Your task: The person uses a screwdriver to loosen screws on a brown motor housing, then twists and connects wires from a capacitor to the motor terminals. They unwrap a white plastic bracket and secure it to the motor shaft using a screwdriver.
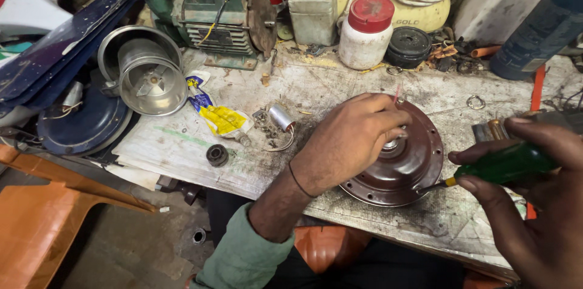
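A round dark-brown metal motor cover (413,167) lies flat on the workbench (340,82). My left hand (352,140) rests on top of it, fingers pinched around the silver shaft hub (392,142) at its centre. My right hand (534,204) grips a green-handled screwdriver (504,164). Its thin blade (432,187) points left and touches the cover's lower right rim.
A small silver capacitor (280,118) with wires, a black bearing (217,155) and a yellow-blue tube (218,116) lie left of the cover. Behind stand a green electric motor (221,13), a steel mixer jar (149,73), a red-capped white bottle (366,31). An orange chair (42,216) sits lower left.
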Available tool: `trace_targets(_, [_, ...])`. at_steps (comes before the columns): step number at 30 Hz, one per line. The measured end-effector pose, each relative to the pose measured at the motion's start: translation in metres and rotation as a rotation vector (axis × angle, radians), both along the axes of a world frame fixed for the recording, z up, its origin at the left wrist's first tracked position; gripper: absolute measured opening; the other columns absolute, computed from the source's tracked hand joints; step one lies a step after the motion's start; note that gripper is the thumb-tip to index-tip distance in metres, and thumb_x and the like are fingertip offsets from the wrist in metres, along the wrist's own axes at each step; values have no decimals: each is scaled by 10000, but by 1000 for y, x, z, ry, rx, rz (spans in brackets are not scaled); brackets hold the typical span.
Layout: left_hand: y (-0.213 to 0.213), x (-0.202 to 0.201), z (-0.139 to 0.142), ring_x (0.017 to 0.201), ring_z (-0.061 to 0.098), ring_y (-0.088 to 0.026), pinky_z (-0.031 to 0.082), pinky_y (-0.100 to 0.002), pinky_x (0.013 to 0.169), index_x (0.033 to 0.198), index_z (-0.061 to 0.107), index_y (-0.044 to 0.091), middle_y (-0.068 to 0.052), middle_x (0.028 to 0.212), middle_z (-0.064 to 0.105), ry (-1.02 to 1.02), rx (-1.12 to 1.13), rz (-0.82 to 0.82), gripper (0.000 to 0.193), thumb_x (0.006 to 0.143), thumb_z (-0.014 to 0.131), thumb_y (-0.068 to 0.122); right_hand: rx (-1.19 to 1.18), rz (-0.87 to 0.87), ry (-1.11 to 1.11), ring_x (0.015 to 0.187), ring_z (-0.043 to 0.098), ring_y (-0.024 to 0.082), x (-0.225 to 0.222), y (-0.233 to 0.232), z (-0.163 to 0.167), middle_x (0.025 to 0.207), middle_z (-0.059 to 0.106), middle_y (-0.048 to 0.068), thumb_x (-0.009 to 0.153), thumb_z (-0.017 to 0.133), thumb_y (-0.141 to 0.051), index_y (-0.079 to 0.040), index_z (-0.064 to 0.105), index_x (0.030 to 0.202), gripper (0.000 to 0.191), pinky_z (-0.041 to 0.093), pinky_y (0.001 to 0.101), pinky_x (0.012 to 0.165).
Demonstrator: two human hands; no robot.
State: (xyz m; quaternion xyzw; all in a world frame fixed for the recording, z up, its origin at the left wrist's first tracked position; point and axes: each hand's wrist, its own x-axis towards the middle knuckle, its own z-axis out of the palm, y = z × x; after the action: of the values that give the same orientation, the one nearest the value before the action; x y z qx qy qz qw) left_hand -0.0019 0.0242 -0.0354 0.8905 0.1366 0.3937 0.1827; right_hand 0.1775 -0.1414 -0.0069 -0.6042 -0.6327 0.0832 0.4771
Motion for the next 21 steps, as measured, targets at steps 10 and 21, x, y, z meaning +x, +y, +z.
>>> trace_targets(10, [-3,3,4,1030,649,-261,497,-428,925,1044,721,94,-54,983,660,57,120,151,248,905,739,299,-5,-6,-23,1107,719,297,-2,0,2,1150,649,222,846,638,111,-32,288,1464,724,621,424,957])
trace_targets(21, [-26,-7,6,1295,569,-271,456,-424,1113,1394,604,90,-65,1350,650,-142,205,273,448,989,714,249,1,8,-47,1113,723,307,-6,0,8,1141,658,223,846,633,107,-39,293,1461,718,623,422,960])
